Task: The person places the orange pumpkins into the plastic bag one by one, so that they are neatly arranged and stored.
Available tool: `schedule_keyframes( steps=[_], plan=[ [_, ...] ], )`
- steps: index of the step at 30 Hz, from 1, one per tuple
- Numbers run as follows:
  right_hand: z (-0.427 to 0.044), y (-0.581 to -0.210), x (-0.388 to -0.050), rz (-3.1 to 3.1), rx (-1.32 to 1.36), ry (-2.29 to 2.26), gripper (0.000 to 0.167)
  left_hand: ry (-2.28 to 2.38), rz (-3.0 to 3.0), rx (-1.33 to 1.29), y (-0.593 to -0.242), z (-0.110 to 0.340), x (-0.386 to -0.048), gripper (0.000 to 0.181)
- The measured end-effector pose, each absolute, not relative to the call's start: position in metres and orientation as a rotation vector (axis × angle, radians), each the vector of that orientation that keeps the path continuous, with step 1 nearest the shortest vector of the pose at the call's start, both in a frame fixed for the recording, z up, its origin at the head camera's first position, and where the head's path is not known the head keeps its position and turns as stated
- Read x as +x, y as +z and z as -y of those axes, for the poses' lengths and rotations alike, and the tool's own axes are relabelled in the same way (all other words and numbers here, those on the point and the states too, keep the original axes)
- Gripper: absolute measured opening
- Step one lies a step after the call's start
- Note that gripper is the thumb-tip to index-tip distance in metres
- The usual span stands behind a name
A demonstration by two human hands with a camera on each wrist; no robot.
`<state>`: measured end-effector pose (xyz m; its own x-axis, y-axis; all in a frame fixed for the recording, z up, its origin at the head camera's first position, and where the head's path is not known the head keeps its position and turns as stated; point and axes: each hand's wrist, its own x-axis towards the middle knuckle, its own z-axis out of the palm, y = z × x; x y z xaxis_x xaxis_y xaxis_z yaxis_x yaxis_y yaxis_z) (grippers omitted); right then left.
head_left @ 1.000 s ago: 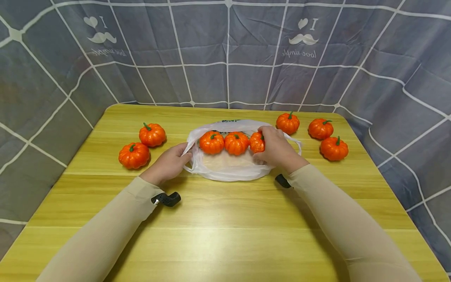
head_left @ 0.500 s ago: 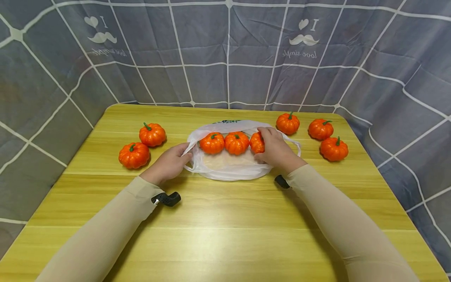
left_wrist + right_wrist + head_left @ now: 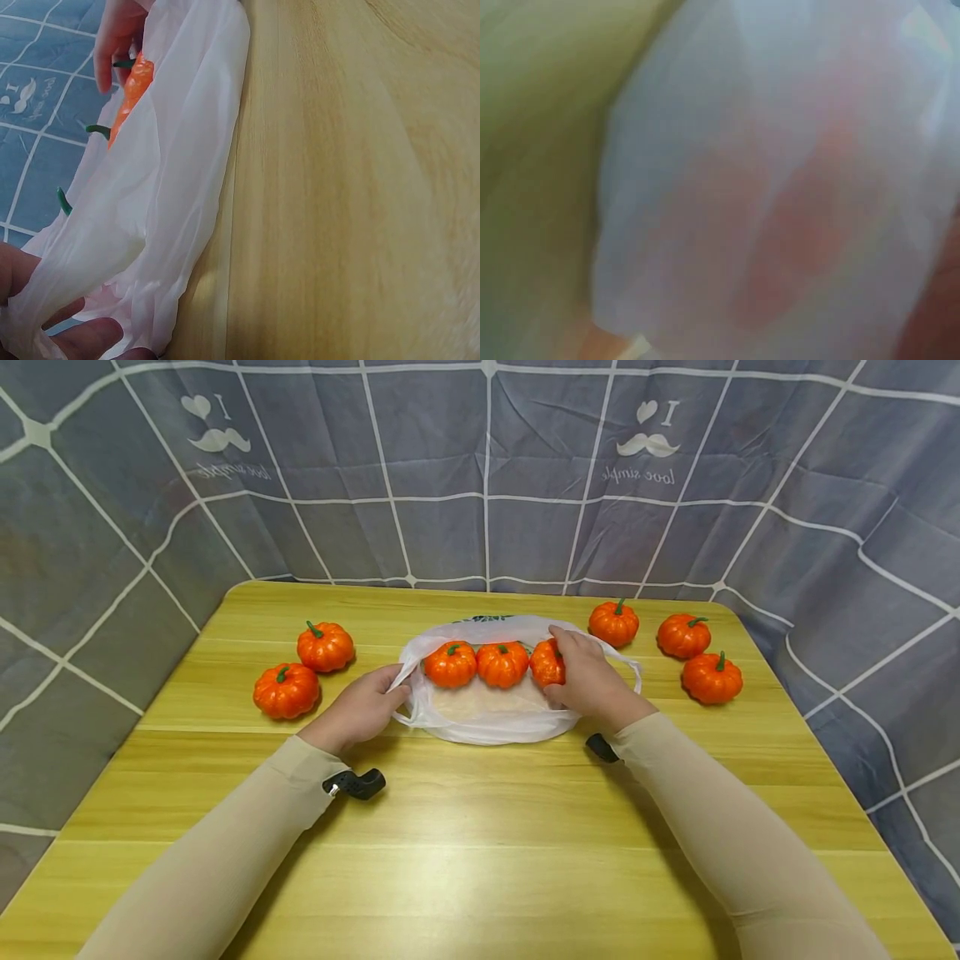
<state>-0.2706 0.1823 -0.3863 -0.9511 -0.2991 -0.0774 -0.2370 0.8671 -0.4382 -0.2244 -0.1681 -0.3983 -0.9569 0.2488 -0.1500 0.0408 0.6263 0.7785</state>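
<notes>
A white plastic bag (image 3: 487, 729) lies with its mouth spread wide in the middle of the table. Inside it, three small orange pumpkins with green stems sit in a row: a left one (image 3: 450, 665), a middle one (image 3: 502, 665) and a right one (image 3: 547, 662). My left hand (image 3: 363, 708) pinches the bag's left edge by the handle; in the left wrist view its fingertips (image 3: 90, 339) show against the thin plastic. My right hand (image 3: 592, 681) grips the right pumpkin, covering its right side. The right wrist view is blurred and mostly filled by the bag (image 3: 727, 225).
Two pumpkins stand left of the bag, an upper one (image 3: 325, 647) and a lower one (image 3: 287, 691). To the right are three more pumpkins: one (image 3: 613, 624) near the bag, one (image 3: 683, 636) farther right, one (image 3: 712, 678) in front. A grey checked cloth (image 3: 442, 468) hangs behind the table (image 3: 480, 860).
Almost nothing moves. The right hand stays on the right pumpkin with only a tiny shift, and the left hand keeps its hold on the bag.
</notes>
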Motion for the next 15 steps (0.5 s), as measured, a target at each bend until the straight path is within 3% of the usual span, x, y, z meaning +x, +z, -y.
schedule_keyframes(
  steps=[15],
  plan=[
    [-0.1858, -0.39, -0.2692, -2.929, -0.345, -0.725, 0.09, 1.231, -2.63, 0.254, -0.3991, 0.1674, -0.2225, 0.035]
  ],
)
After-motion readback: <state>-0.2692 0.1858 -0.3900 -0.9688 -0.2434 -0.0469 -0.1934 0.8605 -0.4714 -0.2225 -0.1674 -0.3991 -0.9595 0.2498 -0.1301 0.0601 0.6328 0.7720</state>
